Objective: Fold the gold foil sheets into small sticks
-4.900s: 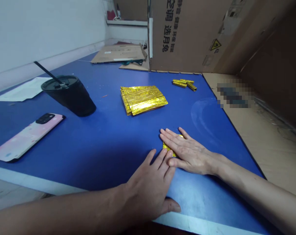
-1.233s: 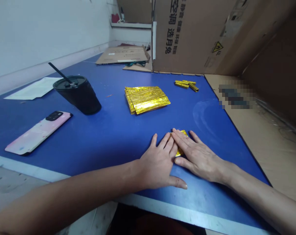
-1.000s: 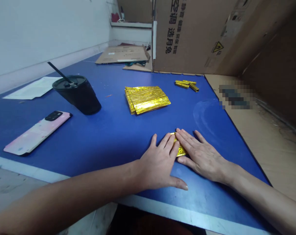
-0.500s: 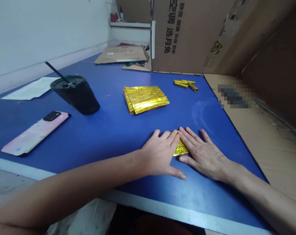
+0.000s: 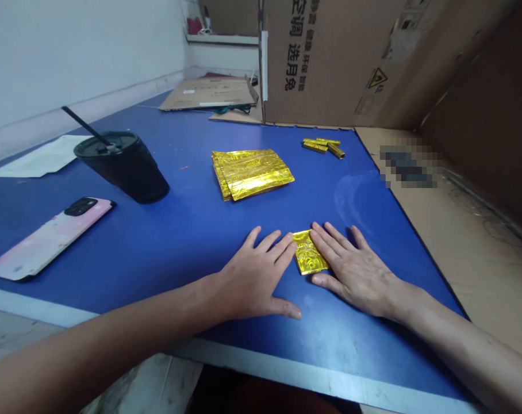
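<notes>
“While the right hand (image 5: 360,273) lies flat, fingers spread, over the right edge of the small gold foil piece (image 5: 307,253), how is the left hand (image 5: 254,276)?”

“Spread too, its fingertips at the piece's left edge, on the near part of the blue table (image 5: 192,230), nearer than the stack of gold sheets (image 5: 258,172).”

“Any writing?”

“On the far carton (image 5: 338,69), large dark characters (image 5: 292,54) read 空调 选月兔, left of a yellow flame sign (image 5: 378,78); the piece's raised marks I can't make out.”
</notes>
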Motion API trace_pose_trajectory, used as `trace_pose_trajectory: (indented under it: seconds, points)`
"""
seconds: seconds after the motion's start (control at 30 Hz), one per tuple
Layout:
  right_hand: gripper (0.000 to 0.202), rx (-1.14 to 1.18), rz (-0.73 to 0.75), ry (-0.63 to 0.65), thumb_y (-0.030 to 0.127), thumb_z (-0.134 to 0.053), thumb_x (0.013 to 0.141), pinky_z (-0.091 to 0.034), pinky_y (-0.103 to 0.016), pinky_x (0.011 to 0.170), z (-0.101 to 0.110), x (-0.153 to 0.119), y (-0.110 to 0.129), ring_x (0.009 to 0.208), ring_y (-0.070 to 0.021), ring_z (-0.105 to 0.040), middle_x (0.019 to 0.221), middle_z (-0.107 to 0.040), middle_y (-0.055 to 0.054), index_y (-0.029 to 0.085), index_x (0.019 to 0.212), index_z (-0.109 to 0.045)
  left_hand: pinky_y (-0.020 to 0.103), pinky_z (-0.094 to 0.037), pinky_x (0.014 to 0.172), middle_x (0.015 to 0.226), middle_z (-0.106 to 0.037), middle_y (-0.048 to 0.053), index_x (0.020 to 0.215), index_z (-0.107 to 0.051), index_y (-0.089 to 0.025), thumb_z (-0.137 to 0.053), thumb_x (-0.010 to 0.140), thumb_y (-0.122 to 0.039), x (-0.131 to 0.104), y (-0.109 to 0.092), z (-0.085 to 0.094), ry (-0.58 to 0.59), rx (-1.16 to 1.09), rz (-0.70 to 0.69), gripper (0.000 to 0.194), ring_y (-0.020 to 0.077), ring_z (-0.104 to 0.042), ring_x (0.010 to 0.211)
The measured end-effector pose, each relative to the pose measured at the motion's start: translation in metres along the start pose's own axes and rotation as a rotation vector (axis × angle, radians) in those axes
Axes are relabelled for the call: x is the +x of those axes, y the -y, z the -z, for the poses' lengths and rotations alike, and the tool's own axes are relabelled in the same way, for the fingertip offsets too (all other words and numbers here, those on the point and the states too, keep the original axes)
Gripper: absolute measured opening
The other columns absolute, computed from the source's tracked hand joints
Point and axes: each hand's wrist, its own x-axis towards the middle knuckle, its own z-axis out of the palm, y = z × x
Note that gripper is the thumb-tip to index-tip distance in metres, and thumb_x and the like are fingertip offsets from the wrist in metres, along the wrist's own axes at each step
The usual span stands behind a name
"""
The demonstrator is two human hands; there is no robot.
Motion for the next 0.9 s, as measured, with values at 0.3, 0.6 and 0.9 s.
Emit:
trace_pose_trajectory:
  seconds: [0.3,0.6,0.9]
  points:
    - [0.079,0.004,0.129,0.048,0.067,-0.023,0.078,-0.012,-0.061,0.099,0.003,0.005,-0.016,0.131,-0.0305,-0.009,0.144,-0.013,-0.008,0.017,0.139,-0.011,0.058,-0.011,0.096,0.124,-0.044,0.022,0.131,-0.03,-0.013,-0.02,0.066,-0.079,0.008,-0.006,0.01,-0.017,0.046,-0.069,0.094,0.0353,-0.038,0.116]
    - [0.084,0.067,0.18,0.042,0.067,-0.031,0.076,-0.013,-0.06,0.099,0.01,0.005,-0.021,0.13,-0.031,-0.012,0.143,-0.015,-0.012,0.016,0.139,-0.008,0.058,-0.011,0.097,0.123,-0.044,0.023,0.125,-0.039,-0.011,-0.023,0.065,-0.079,0.004,-0.01,0.003,-0.047,0.059,-0.061,0.093,0.0357,-0.038,0.116]
    - [0.085,0.139,0.226,0.05,0.064,-0.025,0.079,-0.013,-0.05,0.104,0.016,0.006,0.021,0.131,-0.025,-0.009,0.142,-0.011,-0.019,0.004,0.137,-0.01,0.058,-0.009,0.098,0.13,-0.036,0.025,0.125,-0.038,-0.009,-0.025,0.066,-0.078,0.004,-0.011,0.001,-0.047,0.006,-0.06,0.091,0.0355,-0.03,0.122]
